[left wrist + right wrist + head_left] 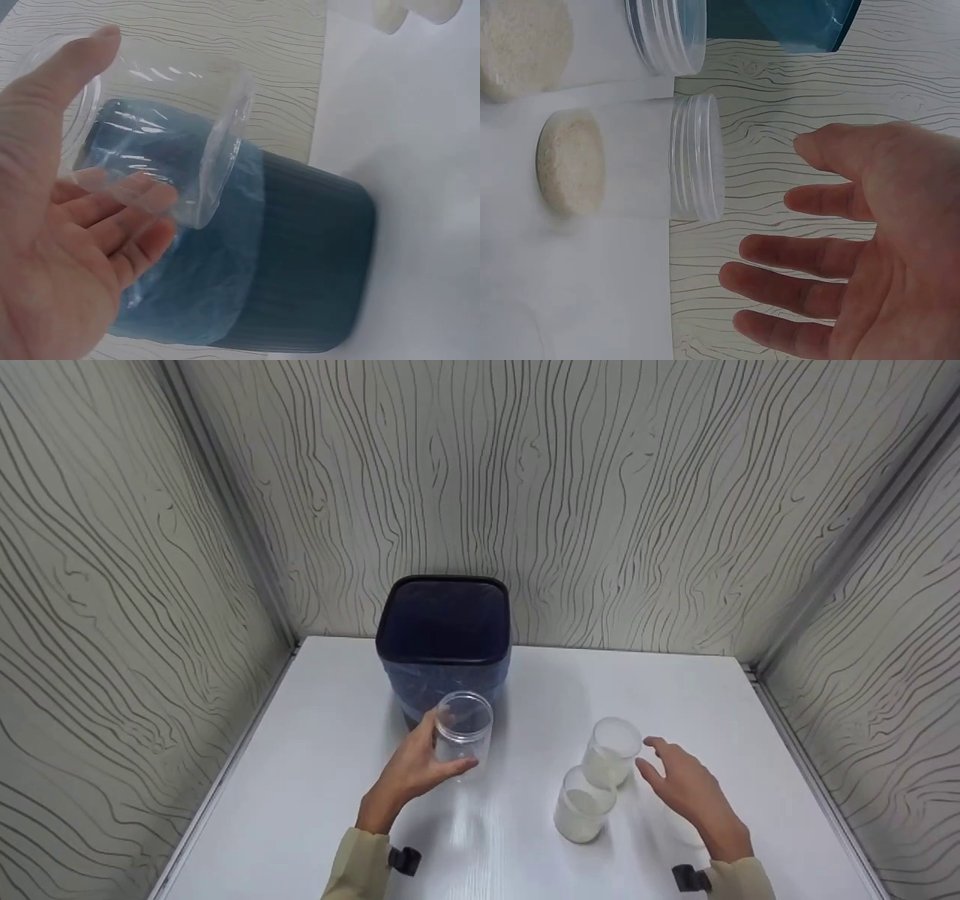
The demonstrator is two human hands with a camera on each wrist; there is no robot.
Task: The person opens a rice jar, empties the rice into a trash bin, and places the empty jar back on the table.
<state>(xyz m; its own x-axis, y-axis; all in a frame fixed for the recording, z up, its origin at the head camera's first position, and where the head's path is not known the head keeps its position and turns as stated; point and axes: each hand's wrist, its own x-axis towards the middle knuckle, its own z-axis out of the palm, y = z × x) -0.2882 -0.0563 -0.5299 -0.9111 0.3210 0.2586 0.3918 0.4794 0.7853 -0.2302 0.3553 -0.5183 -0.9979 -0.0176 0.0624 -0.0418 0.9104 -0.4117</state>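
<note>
My left hand (pixel 411 765) grips a clear plastic jar (pixel 466 718) between thumb and fingers, above the table in front of a dark blue bin. In the left wrist view the jar (pixel 169 82) is see-through, with nothing visible inside. Two more clear jars stand upright side by side at the right: a nearer jar (pixel 582 810) and a farther jar (pixel 611 746). Pale, rice-like grains (pixel 574 161) lie in their bottoms. Close to the farther jar's rim, my right hand (pixel 690 787) has its fingers extended and apart, holding nothing.
The bin (pixel 442 662) has a black rim and a blue plastic liner; it stands at the back of the white table (pixel 330 750). Wood-grain patterned panels (pixel 487 472) rise at the back and sides. A faint round transparent outline (pixel 684 831) lies by my right wrist.
</note>
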